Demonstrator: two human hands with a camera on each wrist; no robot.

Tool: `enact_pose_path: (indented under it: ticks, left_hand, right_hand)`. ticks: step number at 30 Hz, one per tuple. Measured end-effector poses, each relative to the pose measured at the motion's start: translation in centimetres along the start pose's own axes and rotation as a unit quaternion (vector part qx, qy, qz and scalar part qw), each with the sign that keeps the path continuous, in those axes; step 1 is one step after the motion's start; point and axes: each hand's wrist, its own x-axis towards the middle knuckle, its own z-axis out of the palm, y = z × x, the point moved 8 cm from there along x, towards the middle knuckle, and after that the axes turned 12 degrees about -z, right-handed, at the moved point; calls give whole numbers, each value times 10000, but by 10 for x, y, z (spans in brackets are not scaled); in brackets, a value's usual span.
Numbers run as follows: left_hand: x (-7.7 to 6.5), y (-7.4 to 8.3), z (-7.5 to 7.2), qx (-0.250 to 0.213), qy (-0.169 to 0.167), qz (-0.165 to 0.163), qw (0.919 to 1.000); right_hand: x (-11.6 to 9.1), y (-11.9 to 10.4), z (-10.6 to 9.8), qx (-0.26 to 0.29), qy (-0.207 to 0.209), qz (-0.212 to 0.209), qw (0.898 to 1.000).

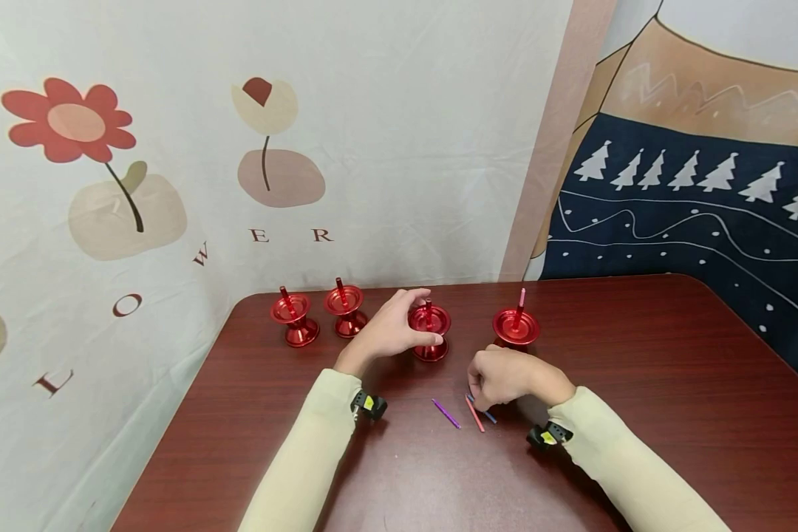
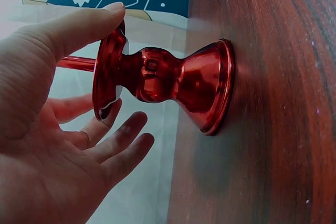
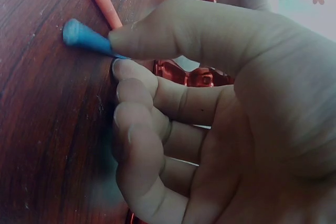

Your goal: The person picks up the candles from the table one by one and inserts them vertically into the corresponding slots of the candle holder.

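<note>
In the head view my left hand [image 1: 387, 329] reaches round the dish of a shiny red candle holder [image 1: 431, 349]. Up close in the left wrist view, the thumb lies on the rim of that holder [image 2: 157, 74] and fingers curve at the dish's far side; its base stands on the table. My right hand [image 1: 510, 375] pinches a thin blue candle [image 3: 86, 38] at the tabletop between thumb and forefinger. Beside it lie a coral candle [image 1: 476, 415] and a purple candle [image 1: 446, 414]. The blue candle's far end is hidden by the fingers.
Two more red holders [image 1: 299, 314] [image 1: 343, 299] stand at the table's back left. Another red holder [image 1: 516, 326], bearing a pink candle [image 1: 522, 298], is just beyond my right hand. A printed cloth [image 1: 406, 148] hangs behind the table [image 1: 612, 325].
</note>
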Motion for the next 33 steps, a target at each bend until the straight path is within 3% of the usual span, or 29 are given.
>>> enact_pose_path:
  ticks: [6,14,16,23,28,33]
  left_hand:
    - [-2,4,3,-28,-158,54,9999]
    - [-3,9,7,-63,-234,178,9995]
    - [-2,9,8,-76,-260,193,9994]
    - [-4,12,9,-159,-318,218,9991]
    - [-6,15,10,-156,-265,295,9991]
    - [-5,16,12,-155,-247,401,9988]
  right_hand:
    - [6,38,18,-253,140,135,9995]
    - [10,43,21,-281,213,102,9993]
    - [10,42,20,-337,312,-75,9989]
    - [1,-18,-19,161,719,-720,9947]
    - [0,-25,-37,236,1261,-805,9885]
    - [-5,-22,-53,454,2151,-811,9722]
